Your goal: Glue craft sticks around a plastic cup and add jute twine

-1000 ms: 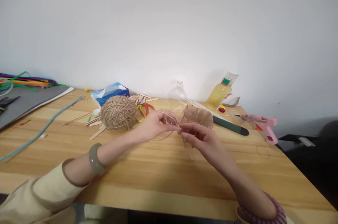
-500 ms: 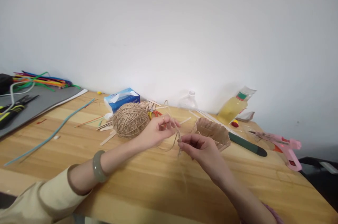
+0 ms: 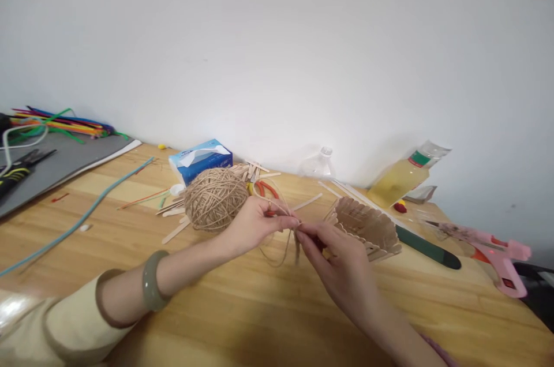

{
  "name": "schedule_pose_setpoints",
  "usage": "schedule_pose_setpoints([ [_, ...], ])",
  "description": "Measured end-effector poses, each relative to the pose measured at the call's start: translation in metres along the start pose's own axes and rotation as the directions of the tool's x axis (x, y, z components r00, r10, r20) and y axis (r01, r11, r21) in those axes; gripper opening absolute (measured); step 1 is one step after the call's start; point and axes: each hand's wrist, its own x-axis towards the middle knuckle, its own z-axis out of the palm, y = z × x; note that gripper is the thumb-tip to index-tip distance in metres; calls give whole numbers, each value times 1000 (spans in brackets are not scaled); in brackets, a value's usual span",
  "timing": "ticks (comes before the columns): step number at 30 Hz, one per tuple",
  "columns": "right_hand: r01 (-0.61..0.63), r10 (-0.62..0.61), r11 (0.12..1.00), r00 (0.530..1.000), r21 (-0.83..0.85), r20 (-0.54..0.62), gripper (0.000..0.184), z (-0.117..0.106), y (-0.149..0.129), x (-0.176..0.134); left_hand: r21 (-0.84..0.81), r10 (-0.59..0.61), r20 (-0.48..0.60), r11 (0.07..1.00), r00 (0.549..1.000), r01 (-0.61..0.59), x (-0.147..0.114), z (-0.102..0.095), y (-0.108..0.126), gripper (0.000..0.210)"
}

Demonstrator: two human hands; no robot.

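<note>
Thin brown twine [image 3: 288, 248] runs between my two hands above the table, looping over and hanging below the fingers. My left hand [image 3: 264, 218], with a ring and a green bangle at the wrist, pinches the twine between thumb and fingers. Right against it, the fingertips of my right hand [image 3: 335, 246] are closed on the same twine. A large ball of twine [image 3: 216, 199] sits just left of my left hand. Beyond my right hand stands a small basket made of wooden craft sticks [image 3: 367, 225], partly hidden by that hand.
Orange-handled scissors [image 3: 267, 188], craft sticks [image 3: 175, 231] and a blue tissue pack [image 3: 201, 160] lie behind the ball. On the right are a green-handled tool [image 3: 428, 247], a tilted bottle of yellow liquid [image 3: 400, 179] and a pink glue gun [image 3: 489, 248]. A blue pipe cleaner [image 3: 86, 220] lies left.
My hands have come together, fingertips now meeting at the twine. The left hand has lowered slightly and closed its pinch. The view has shifted a little.
</note>
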Motion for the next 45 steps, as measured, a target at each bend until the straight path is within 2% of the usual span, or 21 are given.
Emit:
schedule_pose_setpoints([
  [4,66,-67,997,997,-28,-26,15,0,0,0,-14,-26,36,1000,999,27,1,-1,-1,12],
  [8,31,-32,999,998,-20,-49,14,1,-2,-2,0,-17,35,1000,999,17,0,1,0,12],
  [14,54,-66,997,973,-59,-223,14,-4,-1,-4,18,25,44,1000,999,-26,-4,3,3,12],
  [17,-68,46,997,927,-47,-372,11,-16,6,-4,50,29,-29,998,999,-28,-2,-3,1,14],
  [19,-141,139,990,904,24,-404,11,-23,11,-4,62,46,-28,997,999,-44,-1,-6,0,15],
  [21,-175,187,982,925,67,-332,22,-24,12,-5,58,84,10,995,996,-85,-1,-7,0,15],
  [23,-215,225,974,955,68,-196,31,-21,11,-6,49,130,31,990,991,-131,-1,-6,1,16],
  [25,-285,293,951,954,117,-57,28,-17,8,-7,53,159,29,986,987,-160,-1,-5,2,17],
  [27,-380,369,890,925,253,92,20,-13,3,-7,65,182,36,981,983,-184,-1,-5,4,16],
  [28,-426,389,843,905,328,174,24,-12,1,-7,79,193,44,978,980,-196,-1,-5,5,15],
  [31,-539,360,709,831,454,424,33,-10,-4,-5,115,199,51,972,979,-203,-1,-6,6,13],
  [33,-600,348,654,779,460,522,33,-6,-6,-5,101,133,46,985,990,-137,-2,-6,6,16],
  [35,-650,362,605,739,460,568,32,-2,-6,-6,74,44,35,996,998,-46,-3,-5,6,20],
  [37,-677,360,552,720,487,594,35,1,-5,-7,76,-4,15,997,1000,2,-3,-4,7,23],
  [41,-671,283,487,727,559,626,42,6,-3,-11,75,-37,-21,996,999,39,-3,-2,10,24],
  [45,-636,183,501,741,587,647,41,10,-3,-15,-14,-91,-24,996,996,90,-7,4,13,23],
])
